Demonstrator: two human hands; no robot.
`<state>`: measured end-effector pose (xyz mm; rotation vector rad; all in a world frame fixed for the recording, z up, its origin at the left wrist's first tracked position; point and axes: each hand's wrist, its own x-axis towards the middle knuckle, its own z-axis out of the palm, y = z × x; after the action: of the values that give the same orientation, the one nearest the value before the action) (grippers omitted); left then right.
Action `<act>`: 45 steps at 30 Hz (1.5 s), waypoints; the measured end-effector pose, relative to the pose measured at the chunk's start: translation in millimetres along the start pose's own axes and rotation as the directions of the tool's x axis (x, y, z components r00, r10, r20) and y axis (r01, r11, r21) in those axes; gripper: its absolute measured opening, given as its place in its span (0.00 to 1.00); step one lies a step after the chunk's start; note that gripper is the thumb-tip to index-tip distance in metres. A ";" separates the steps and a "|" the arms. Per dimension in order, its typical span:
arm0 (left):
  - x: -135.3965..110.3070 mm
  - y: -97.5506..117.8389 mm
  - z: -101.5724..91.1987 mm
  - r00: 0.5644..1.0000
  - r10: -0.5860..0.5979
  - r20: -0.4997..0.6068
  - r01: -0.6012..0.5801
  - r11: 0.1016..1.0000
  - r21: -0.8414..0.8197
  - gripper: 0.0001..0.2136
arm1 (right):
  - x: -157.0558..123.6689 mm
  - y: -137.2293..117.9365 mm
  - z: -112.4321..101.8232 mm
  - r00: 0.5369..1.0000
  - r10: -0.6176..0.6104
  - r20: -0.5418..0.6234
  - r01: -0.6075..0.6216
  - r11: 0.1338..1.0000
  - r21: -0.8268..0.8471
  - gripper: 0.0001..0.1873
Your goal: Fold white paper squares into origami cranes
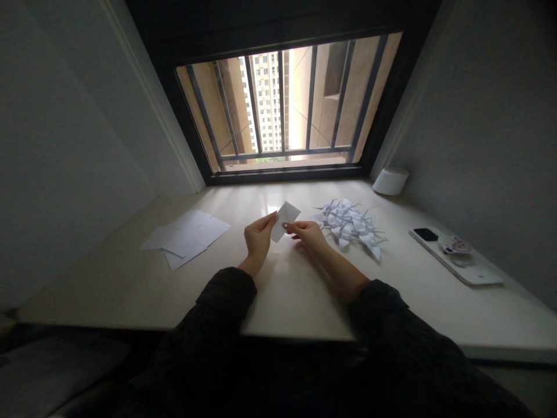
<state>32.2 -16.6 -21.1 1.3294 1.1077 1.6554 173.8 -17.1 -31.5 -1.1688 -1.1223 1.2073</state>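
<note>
I sit at a pale, glossy desk (304, 290) set into a dim alcove under a barred window (282, 104). Both my hands are raised just above the desk, closed in a pinch on one small white sheet (286, 219). My left hand (260, 238) grips its near left edge with thumb and fingertips, and my right hand (307, 232) nips the lower right side, so the sheet stands tilted between them, clear of the desk.

The grip is light and sits on the edges only. I judge that a pull from either side could tear or crease the sheet crookedly, and the poor light makes edges hard to line up.

Just beyond my right hand lies a heap of folded paper figures (350, 226). A careless sweep of that wrist could crush or scatter them.

Out past my left hand, loose sheets (187, 235) lie fanned, easy to nudge off the slick top. Far to the right rest a phone (456, 258) and a white round container (390, 180).
</note>
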 end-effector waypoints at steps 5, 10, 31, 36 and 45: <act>0.5 1.2 -0.8 1.000 0.004 -0.003 -0.004 1.000 0.018 0.15 | -0.3 -2.1 -2.3 1.000 -0.002 -0.019 0.001 0.998 -0.063 0.17; 3.5 1.7 -2.4 0.997 -0.078 -0.014 0.078 0.997 -0.018 0.20 | -1.9 1.5 2.4 0.999 -0.034 0.007 0.034 0.999 0.007 0.18; -2.1 1.5 1.2 0.947 -0.241 0.210 0.201 0.960 0.196 0.20 | 0.3 5.4 0.5 0.985 0.032 -0.171 0.004 0.978 0.207 0.20; -1.7 2.9 0.0 0.945 -0.250 0.211 0.211 0.958 0.192 0.20 | 3.9 1.2 -8.2 0.979 0.044 -0.200 0.000 0.976 0.216 0.19; 4.0 9.7 -3.8 0.949 -0.256 0.184 0.232 0.963 0.141 0.16 | 3.9 -7.2 -18.6 0.974 0.034 -0.226 -0.005 0.992 0.125 0.19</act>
<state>27.4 -17.1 -11.0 1.3396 1.2092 1.2646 193.1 -14.2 -25.8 -1.1921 -0.8543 1.1098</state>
